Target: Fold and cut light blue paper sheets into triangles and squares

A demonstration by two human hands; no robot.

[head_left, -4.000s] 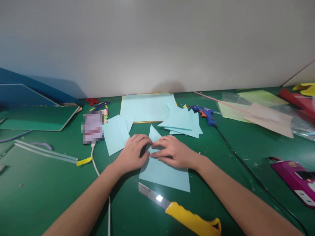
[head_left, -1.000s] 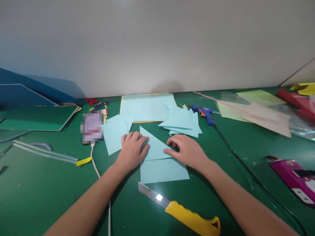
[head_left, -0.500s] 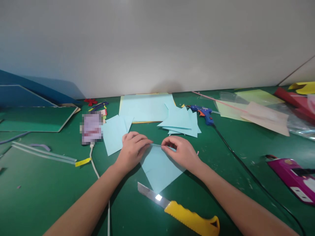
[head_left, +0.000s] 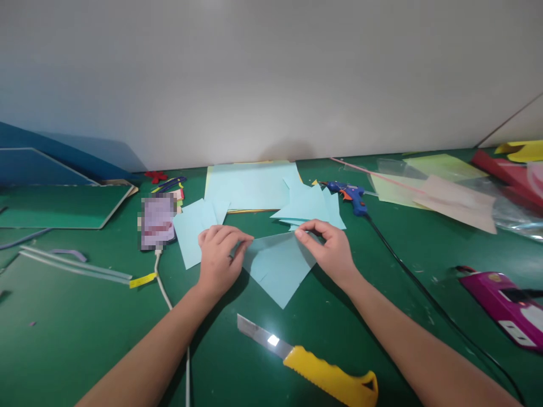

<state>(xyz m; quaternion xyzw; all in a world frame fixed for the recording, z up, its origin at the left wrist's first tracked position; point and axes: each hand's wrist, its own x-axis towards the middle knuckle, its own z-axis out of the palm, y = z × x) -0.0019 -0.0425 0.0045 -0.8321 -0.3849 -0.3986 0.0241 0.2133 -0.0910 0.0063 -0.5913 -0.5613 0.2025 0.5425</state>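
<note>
A sheet of light blue paper (head_left: 280,263), with a corner pointing toward me, is stretched between my two hands. My left hand (head_left: 223,254) pinches its upper left edge between thumb and fingers. At the upper right edge, my right hand (head_left: 328,249) grips the paper with thumb and forefinger. Just below the sheet lies a yellow-handled utility knife (head_left: 326,373), its blade pointing left. Several cut blue paper pieces (head_left: 311,203) are piled beyond my right hand, and more blue pieces (head_left: 190,226) lie partly behind my left hand.
A large blue sheet (head_left: 250,183) lies at the back by the wall. To its right is a blue glue gun (head_left: 348,193) with a black cord. A phone on a white cable (head_left: 158,223) sits left. A magenta power strip (head_left: 500,305) is at far right.
My hands have moved slightly apart and the paper has shifted up, its near corner now farther from the knife blade. The knife has not moved.
</note>
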